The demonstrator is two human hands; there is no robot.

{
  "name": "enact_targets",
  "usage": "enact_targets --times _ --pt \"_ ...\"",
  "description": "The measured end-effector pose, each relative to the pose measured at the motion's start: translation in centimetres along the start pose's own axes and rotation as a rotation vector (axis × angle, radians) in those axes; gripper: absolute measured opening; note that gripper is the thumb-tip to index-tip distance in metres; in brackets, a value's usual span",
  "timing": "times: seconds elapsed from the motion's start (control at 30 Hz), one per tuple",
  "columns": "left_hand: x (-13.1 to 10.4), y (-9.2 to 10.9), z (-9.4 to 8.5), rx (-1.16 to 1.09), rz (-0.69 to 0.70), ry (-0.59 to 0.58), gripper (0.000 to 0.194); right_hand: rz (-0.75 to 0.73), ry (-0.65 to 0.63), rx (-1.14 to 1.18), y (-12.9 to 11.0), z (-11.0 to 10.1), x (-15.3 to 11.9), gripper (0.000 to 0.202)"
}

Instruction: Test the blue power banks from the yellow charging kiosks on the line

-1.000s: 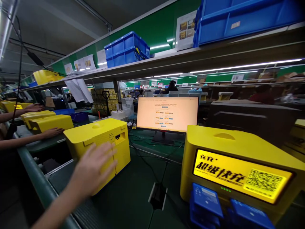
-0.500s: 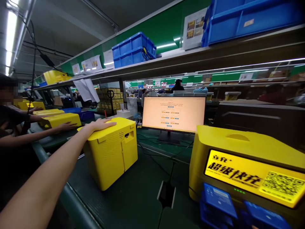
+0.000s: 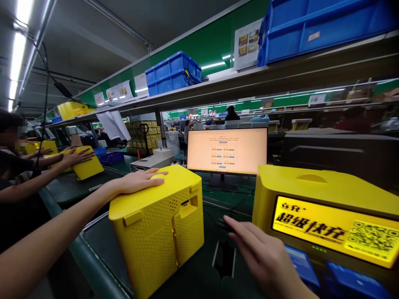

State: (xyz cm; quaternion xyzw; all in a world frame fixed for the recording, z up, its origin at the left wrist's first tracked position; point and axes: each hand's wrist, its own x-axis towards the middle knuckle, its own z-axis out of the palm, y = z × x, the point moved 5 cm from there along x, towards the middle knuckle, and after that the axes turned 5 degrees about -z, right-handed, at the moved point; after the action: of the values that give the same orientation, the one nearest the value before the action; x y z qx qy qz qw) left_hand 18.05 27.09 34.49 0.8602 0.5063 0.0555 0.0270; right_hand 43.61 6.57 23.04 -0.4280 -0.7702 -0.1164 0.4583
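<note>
My left hand (image 3: 140,181) lies flat with spread fingers on top of a yellow box-shaped housing (image 3: 156,232). That housing has a dimpled side, a small port opening and a seam. Just right of it, my right hand (image 3: 264,249) has its fingers pinched on the dark end of a black cable (image 3: 222,224), slightly blurred. A second yellow unit (image 3: 318,178) stands at the right, its lit screen (image 3: 336,232) showing black characters and a QR code. Blue power banks (image 3: 355,280) sit in its front below the screen, partly behind my right forearm.
A monitor (image 3: 227,149) stands behind the two units. Below my right hand lies a black adapter (image 3: 223,259) on the dark green conveyor. Blue bins (image 3: 173,74) rest on the overhead shelf. At the left, a co-worker's hands (image 3: 77,156) touch another yellow housing (image 3: 89,166).
The yellow housing has moved right and closer under my left hand. My right hand has risen from the lower right edge to the cable. The co-worker's housing has been turned.
</note>
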Motion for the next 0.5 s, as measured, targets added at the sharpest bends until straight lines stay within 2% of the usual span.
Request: enact_targets --times 0.1,0.17,0.23,0.33,0.43,0.5 --pt "-0.3 2.3 0.5 -0.02 0.048 -0.097 0.052 -0.013 -0.1 -0.113 0.3 4.1 3.3 0.034" --pt "-0.3 3.2 0.7 -0.038 0.087 -0.09 0.048 0.068 -0.162 -0.174 1.1 6.2 4.4 0.034" --pt "-0.4 3.5 0.9 -0.06 0.121 -0.059 0.047 0.126 -0.212 -0.229 1.7 7.5 5.0 0.035" --pt "-0.3 3.2 1.1 -0.077 0.144 -0.032 0.048 0.082 -0.208 -0.295 1.8 7.9 5.3 0.035" --pt "0.0 2.8 1.2 -0.056 0.137 -0.03 0.049 -0.007 -0.133 -0.288 1.3 7.6 5.3 0.034" --pt "0.2 2.7 1.3 -0.045 0.132 -0.038 0.052 -0.008 -0.094 -0.264 1.1 7.6 5.3 0.033"
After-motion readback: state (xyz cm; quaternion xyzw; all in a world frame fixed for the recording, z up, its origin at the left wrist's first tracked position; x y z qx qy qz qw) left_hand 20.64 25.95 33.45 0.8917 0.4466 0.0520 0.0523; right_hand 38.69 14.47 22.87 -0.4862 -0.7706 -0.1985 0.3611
